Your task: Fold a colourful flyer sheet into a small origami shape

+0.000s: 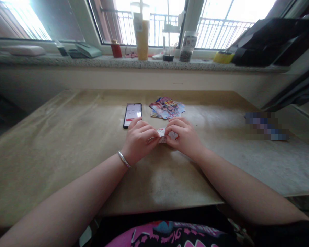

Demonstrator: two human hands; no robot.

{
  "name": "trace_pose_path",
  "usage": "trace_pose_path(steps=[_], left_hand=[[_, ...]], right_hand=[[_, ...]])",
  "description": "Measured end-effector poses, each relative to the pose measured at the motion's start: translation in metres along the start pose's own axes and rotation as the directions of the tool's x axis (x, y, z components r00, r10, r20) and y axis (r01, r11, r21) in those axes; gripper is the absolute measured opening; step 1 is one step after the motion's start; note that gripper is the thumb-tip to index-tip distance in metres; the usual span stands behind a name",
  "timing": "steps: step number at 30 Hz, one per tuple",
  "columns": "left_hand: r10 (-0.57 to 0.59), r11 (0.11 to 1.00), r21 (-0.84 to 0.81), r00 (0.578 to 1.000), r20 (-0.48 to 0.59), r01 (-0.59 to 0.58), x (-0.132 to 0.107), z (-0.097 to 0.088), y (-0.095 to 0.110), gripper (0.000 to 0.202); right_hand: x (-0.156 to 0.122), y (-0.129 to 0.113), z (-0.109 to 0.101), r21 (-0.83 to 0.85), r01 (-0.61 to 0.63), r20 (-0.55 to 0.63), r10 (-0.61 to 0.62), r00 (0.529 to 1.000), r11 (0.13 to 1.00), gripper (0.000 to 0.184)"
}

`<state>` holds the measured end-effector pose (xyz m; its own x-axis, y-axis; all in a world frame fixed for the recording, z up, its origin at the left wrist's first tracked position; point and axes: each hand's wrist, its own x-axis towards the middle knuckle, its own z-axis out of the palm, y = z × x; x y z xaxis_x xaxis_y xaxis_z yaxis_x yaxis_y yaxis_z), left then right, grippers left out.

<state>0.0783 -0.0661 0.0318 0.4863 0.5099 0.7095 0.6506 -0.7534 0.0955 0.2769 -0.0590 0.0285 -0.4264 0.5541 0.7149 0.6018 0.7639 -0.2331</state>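
We grasp a small piece of paper (161, 131) with both hands, just above or on the table (79, 147); we cannot tell whether it touches the tabletop. Our left hand (142, 137) pinches its left side between thumb and fingers, and our right hand (184, 135) pinches the other side, fingertips close to those of the left. More of the paper shows through the loop of our right thumb and finger. It looks bent between the hands, though much of it is covered.

Just beyond our left knuckles lies a phone (133, 113), screen up, with digits and a red bar lit; we cannot tell if the hand touches it. Straight ahead of both hands, near our right fingers, a loose pile of printed cards (168, 107) lies fanned out. Well to the right of our right hand is a blurred-out object (266, 126). A silver bracelet (124, 160) circles our left wrist. Far beyond the hands, a windowsill (90, 62) holds a red jar (116, 49) and a tall yellow container (142, 39).
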Motion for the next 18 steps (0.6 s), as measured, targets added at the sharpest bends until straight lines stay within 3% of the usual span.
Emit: trace_pose_path(steps=[18], left_hand=[[-0.001, 1.000, -0.002, 1.000, -0.019, 0.001, -0.0013, 0.0013, -0.0010, 0.014]], right_hand=[[-0.0025, -0.0047, -0.0003, 0.041, -0.039, 0.002, 0.039, 0.999, 0.998, 0.007]])
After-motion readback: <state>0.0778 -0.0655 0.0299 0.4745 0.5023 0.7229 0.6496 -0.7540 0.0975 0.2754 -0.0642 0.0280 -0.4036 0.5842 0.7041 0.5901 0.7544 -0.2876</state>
